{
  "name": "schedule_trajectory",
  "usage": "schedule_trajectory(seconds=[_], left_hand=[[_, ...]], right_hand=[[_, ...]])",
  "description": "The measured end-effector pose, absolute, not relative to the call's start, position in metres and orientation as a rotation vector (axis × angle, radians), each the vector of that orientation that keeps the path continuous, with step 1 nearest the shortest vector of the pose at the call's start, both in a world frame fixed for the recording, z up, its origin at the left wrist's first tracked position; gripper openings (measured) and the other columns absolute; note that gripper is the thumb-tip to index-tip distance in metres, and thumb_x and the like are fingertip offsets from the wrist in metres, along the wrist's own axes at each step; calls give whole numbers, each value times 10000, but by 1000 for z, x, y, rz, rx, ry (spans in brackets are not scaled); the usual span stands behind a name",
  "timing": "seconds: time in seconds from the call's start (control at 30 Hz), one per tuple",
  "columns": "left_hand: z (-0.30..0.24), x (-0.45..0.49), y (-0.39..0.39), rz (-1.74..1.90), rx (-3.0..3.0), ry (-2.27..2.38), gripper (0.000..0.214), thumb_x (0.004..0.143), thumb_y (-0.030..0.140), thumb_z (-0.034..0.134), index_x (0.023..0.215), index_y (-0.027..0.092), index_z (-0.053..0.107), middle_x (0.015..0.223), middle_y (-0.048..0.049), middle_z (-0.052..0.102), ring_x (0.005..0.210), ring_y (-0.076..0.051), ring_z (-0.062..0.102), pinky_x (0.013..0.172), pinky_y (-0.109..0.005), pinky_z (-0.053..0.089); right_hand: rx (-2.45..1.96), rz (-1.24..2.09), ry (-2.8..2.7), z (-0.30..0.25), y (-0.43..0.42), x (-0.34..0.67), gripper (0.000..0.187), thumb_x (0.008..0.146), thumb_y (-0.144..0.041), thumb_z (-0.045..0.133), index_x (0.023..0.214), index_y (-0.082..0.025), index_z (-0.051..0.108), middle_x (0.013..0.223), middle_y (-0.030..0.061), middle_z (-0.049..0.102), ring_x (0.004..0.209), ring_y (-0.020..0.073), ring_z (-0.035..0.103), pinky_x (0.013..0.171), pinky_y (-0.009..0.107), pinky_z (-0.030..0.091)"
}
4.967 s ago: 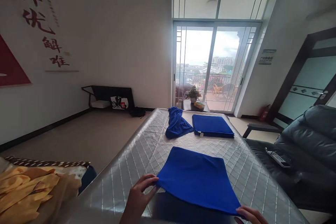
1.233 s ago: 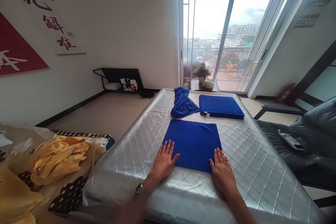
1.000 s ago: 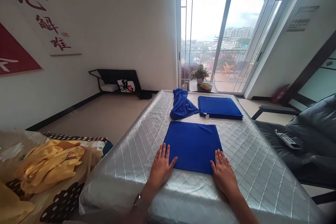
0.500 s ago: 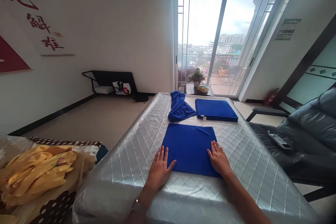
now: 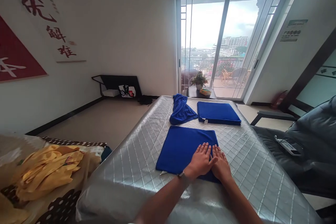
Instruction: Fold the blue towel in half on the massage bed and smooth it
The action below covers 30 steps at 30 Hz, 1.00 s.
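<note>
A folded blue cloth, roughly square, lies flat on the silver quilted bed cover. My left hand rests on its right half, palm down with fingers stretched out. Close beside it, my right hand lies flat along the cloth's right edge, its fingers straight. The two hands touch near the thumbs, and neither holds anything. Beyond them sits a neat stack of folded blue cloths with a small white tag. To its left is a crumpled blue cloth.
Yellow fabric is heaped on a polka-dot cover at the left. A dark armchair with a remote on it stands at the right. Past the bed's far end, a small table holds a potted plant before the glass doors.
My left hand has moved right across the cloth, from its left edge to beside my right hand. The right hand stays by the right edge. The view has shifted slightly.
</note>
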<state>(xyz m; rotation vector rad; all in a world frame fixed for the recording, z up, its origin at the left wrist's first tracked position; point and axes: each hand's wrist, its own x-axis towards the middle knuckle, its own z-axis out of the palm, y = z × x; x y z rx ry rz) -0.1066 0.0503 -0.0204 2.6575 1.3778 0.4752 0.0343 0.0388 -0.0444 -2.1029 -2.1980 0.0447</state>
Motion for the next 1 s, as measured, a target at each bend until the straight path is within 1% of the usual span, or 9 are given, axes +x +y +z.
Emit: schedule_trajectory(seconds=[0.07,0.17,0.23,0.37,0.5,0.67,0.77,0.83,1.0], left_hand=[[-28,-97,55,454,2660,1380,666,1058,513,167,1574,118,312,1634,-133,306,1531,-232,224,1242,-447,248],[-38,-118,59,439,2609,1482,692,1049,552,163,1578,131,309,1640,-121,297,1535,-237,206,1250,-450,226],[-39,-152,60,437,2555,1603,720,1037,593,168,1577,141,315,1643,-119,292,1536,-247,199,1251,-459,219],[-37,-232,59,355,2380,1918,786,1013,657,166,1573,129,325,1645,-144,275,1533,-288,201,1243,-493,219],[-42,-283,55,333,2273,2090,812,1006,675,176,1587,118,282,1650,-168,241,1529,-315,205,1224,-518,248],[-51,-287,53,380,2286,2118,808,1011,662,195,1585,100,275,1644,-185,254,1522,-316,231,1218,-513,262],[-53,-284,54,415,2285,2113,791,1013,651,209,1583,108,288,1638,-174,284,1520,-313,242,1218,-508,268],[-53,-284,54,438,2283,2114,790,1011,653,209,1577,109,306,1630,-173,306,1518,-312,250,1216,-507,274],[-49,-285,52,447,2280,2109,814,1006,664,189,1560,86,333,1628,-185,311,1516,-307,260,1215,-485,275]], right_hand=[[-2086,37,-2208,-47,40,36,616,985,-265,254,1566,-76,334,1654,113,253,1537,228,171,1245,407,149],[-2077,31,-2198,-50,42,36,642,1001,-338,243,1559,-29,323,1643,155,261,1530,250,202,1240,431,167],[-2089,11,-2187,-52,43,36,665,1010,-374,217,1564,-17,298,1642,160,255,1527,253,213,1238,438,166],[-2111,-8,-2177,-52,44,34,670,1014,-384,190,1571,-24,281,1652,135,231,1532,244,195,1244,425,148],[-2127,3,-2164,-50,43,33,672,1013,-391,189,1570,-29,288,1652,128,237,1532,244,194,1248,422,128],[-2150,-1,-2198,-48,44,35,674,1010,-401,210,1571,-35,290,1651,131,235,1530,244,203,1239,426,165],[-2165,6,-2220,-44,51,37,662,1008,-407,234,1564,-60,328,1640,140,270,1517,253,250,1228,448,195],[-2139,2,-2244,-38,60,36,649,1011,-394,234,1557,-62,348,1632,148,292,1512,252,265,1227,445,191],[-2073,27,-2272,-17,100,28,646,1030,-378,198,1569,-34,286,1648,149,252,1531,225,200,1234,416,160]])
